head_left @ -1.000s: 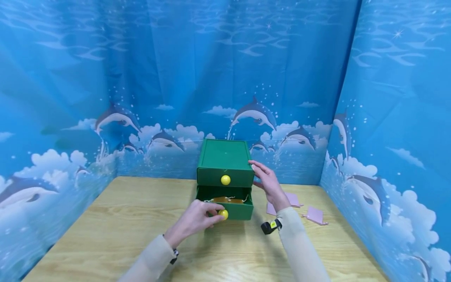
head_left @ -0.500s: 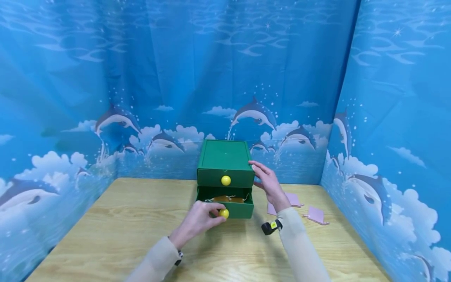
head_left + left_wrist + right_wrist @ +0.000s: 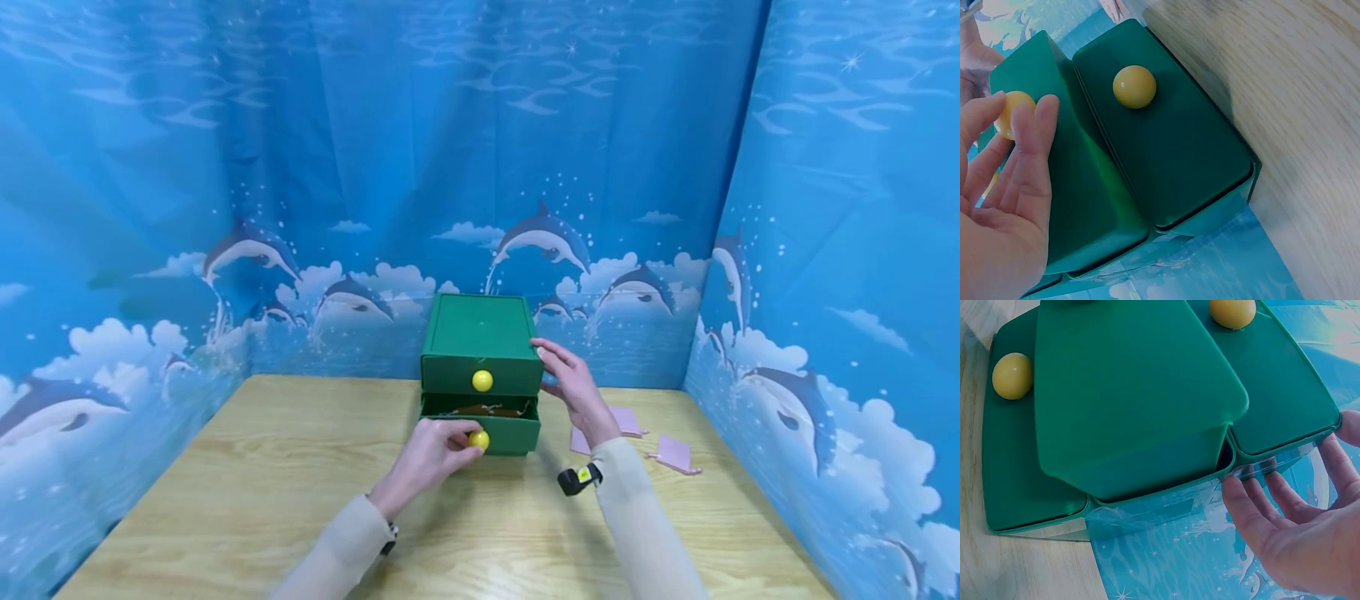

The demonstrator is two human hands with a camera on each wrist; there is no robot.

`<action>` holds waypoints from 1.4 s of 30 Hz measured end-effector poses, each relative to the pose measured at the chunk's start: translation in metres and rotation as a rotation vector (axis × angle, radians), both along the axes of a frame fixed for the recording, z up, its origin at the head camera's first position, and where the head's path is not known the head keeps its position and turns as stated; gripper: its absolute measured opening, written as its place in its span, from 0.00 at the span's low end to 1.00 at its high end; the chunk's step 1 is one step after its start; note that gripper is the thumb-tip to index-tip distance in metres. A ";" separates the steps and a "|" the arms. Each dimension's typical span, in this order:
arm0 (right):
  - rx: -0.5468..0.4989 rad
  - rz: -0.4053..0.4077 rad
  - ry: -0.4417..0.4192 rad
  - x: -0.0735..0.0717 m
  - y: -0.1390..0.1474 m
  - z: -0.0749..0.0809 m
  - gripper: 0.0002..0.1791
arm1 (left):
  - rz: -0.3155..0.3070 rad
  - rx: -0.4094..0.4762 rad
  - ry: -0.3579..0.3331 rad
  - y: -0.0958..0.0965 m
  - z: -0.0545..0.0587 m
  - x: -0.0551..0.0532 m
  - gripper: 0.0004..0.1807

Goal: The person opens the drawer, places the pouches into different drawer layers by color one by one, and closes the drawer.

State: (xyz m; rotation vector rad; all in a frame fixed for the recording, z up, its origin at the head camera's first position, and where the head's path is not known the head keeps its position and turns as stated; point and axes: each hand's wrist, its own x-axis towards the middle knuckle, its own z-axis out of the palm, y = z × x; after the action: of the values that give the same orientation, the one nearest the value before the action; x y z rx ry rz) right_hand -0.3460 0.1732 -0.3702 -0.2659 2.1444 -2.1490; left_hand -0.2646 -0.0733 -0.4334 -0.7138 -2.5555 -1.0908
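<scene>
A green drawer cabinet (image 3: 480, 327) with yellow ball knobs stands on the table. Its middle drawer (image 3: 513, 435) is partly pulled out. My left hand (image 3: 429, 454) pinches that drawer's knob (image 3: 480, 440) between thumb and fingers. Brown items with pale cords (image 3: 487, 410) show inside the drawer in the head view. My right hand (image 3: 576, 387) rests its extended fingertips along the cabinet's right side, near the top edge. In the right wrist view the upper drawer (image 3: 1272, 387) and the lower drawer (image 3: 1029, 456) are both closed.
Several pink drawstring pouches lie right of the cabinet; one pouch (image 3: 673, 452) is apart, and another pouch (image 3: 625, 419) is partly behind my right wrist. Blue dolphin-print curtains (image 3: 360, 208) stand behind and beside the wooden table (image 3: 300, 433).
The middle drawer has slid inward, and its opening looks narrower. My left hand has moved forward with the knob. The right hand has stayed at the cabinet's side.
</scene>
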 end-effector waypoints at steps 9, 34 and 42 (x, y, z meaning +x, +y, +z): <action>-0.007 0.001 -0.008 0.001 0.000 0.000 0.25 | 0.018 0.081 -0.055 0.002 -0.003 -0.011 0.13; 0.007 -0.024 -0.018 0.002 -0.003 -0.003 0.23 | 0.088 0.088 0.158 0.009 -0.027 -0.036 0.13; 0.011 -0.023 0.019 0.001 -0.003 -0.003 0.24 | 0.097 -0.038 0.323 0.006 -0.026 -0.040 0.13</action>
State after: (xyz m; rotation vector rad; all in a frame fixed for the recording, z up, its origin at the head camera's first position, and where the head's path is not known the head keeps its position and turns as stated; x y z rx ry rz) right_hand -0.3451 0.1705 -0.3735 -0.2634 2.1792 -2.1553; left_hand -0.3041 -0.0677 -0.4597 -0.7026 -2.3141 -0.8231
